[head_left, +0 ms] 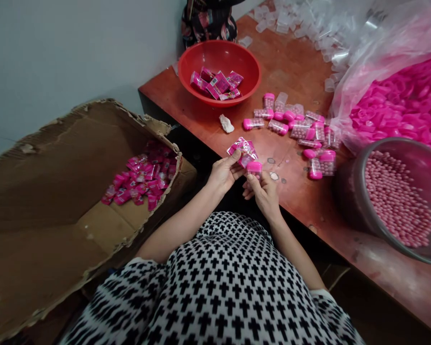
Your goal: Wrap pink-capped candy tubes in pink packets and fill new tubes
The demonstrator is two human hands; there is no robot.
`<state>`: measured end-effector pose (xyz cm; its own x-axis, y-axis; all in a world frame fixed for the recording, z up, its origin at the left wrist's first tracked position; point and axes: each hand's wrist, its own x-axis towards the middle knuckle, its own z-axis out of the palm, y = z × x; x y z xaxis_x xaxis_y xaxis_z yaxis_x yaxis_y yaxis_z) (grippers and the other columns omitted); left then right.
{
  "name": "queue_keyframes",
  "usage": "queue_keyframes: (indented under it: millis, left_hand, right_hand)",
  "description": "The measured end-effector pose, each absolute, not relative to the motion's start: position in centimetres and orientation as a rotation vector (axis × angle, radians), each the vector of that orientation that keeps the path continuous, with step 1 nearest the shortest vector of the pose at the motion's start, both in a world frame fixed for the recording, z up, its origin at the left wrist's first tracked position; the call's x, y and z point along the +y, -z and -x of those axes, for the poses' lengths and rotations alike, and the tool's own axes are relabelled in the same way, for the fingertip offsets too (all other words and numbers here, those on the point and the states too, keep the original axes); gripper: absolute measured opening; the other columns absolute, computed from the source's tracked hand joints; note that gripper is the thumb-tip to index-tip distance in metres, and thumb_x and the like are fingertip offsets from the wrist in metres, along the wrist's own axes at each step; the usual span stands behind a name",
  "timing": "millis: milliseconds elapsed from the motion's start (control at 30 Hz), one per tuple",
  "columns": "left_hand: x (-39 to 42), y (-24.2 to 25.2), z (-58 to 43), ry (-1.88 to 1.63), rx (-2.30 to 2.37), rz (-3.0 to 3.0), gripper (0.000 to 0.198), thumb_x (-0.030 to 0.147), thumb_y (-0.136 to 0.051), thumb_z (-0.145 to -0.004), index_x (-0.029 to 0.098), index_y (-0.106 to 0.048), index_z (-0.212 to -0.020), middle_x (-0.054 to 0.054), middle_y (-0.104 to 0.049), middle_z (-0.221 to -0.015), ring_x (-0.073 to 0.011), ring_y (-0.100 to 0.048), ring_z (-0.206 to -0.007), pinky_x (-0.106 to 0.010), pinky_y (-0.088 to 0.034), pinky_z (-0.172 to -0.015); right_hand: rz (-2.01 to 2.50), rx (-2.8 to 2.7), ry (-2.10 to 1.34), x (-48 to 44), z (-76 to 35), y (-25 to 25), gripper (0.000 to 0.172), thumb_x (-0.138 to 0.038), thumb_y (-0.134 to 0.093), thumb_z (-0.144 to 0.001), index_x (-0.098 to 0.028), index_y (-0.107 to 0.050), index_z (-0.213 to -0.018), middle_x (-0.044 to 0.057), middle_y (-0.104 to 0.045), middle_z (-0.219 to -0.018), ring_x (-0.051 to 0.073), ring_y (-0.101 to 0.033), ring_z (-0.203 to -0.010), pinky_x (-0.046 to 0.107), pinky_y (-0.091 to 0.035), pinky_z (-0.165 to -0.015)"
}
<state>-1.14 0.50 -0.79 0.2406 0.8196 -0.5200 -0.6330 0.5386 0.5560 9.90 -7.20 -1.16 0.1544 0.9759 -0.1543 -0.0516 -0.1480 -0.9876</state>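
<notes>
Between thumb and fingers, my left hand point(225, 171) pinches a shiny pink printed wrapper point(244, 149) over the table's near edge. Close beside it, my right hand point(265, 192) grips a small clear container with a pink cap point(254, 167), cap upward, at the wrapper's lower end. Whether the container touches the wrapper I cannot tell. Several similar pink-capped containers point(300, 128), filled with pink beads, lie loosely on the table beyond my right hand. A crumpled white scrap point(226, 123) rests past my left hand.
A red bowl point(249, 64) holds several pink packets. On the left, an open cardboard box point(36, 158) contains many more. At right stand a grey tub point(361, 191) of pink beads and a plastic bag of pink caps point(402, 103). Clear containers point(283, 21) are heaped at the back.
</notes>
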Motion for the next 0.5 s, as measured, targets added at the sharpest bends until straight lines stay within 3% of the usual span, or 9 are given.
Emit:
queue_keyframes:
  millis: [267, 500]
  left_hand:
    - [0.1, 0.0, 0.9, -0.945, 0.797, -0.570, 0.040, 0.034, -0.086, -0.053, 0.011, -0.060, -0.072, 0.001, -0.063, -0.060, -0.0086, -0.058, -0.049, -0.021, -0.047, -0.051]
    - [-0.7, 0.0, 0.5, -0.845, 0.823, -0.628, 0.041, 0.041, -0.084, -0.055, 0.010, -0.059, -0.064, -0.002, -0.061, -0.055, -0.0086, -0.053, -0.042, -0.021, -0.039, -0.040]
  right_hand:
    - [1.252, -0.945, -1.401, -6.6, -10.0, 1.1, 0.033, -0.050, -0.062, -0.079, -0.019, -0.054, -0.082, -0.003, -0.064, -0.065, 0.008, -0.059, -0.044, 0.018, -0.049, -0.038]
    - [1.350, -1.043, -1.141, -6.8, -10.0, 1.9, 0.029, -0.048, -0.060, -0.082, -0.020, -0.053, -0.080, -0.006, -0.060, -0.062, 0.006, -0.057, -0.044, 0.016, -0.049, -0.040]
